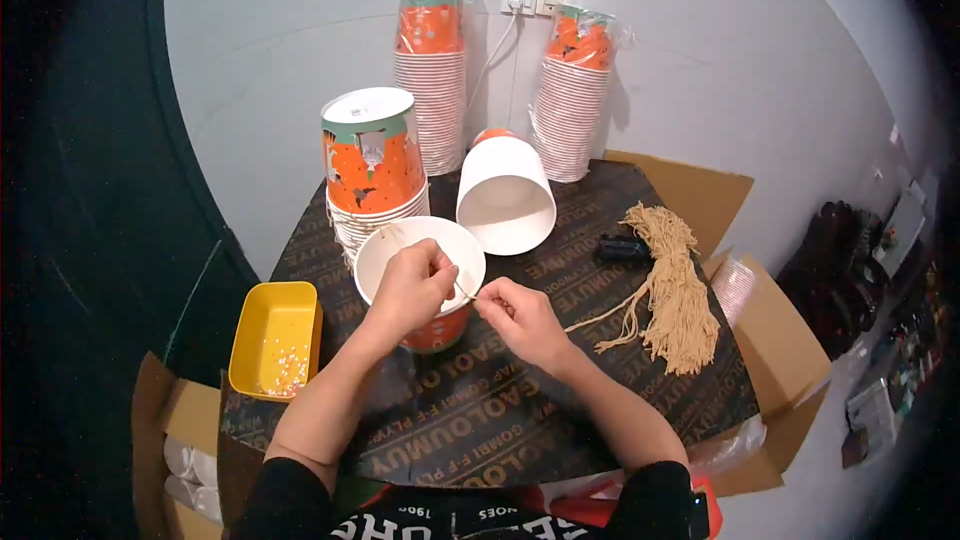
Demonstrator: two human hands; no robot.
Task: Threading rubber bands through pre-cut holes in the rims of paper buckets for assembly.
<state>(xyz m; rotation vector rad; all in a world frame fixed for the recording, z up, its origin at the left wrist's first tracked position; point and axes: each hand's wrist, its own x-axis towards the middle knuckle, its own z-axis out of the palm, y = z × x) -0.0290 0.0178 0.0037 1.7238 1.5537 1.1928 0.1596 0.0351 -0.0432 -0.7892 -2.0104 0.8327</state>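
Thin tan string [465, 292], round white-rimmed bucket [371, 266]

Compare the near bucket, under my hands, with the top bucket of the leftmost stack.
The near bucket stands mouth up; the top bucket sits upside down. The near bucket shows its white inside; the top bucket shows its white base. Both have orange sides with a green band.

Before you, dark-brown printed board tabletop [470, 430] bore lighter-brown capitals, repeated in slanting rows, some large, some small. Your black fabric shirt [440, 512] carried white lettering: small characters above, larger ones below, cut by view's lower edge. White round base [385, 103] of upturned orange-and-green bucket [395, 175] had small grey mark, illegible.
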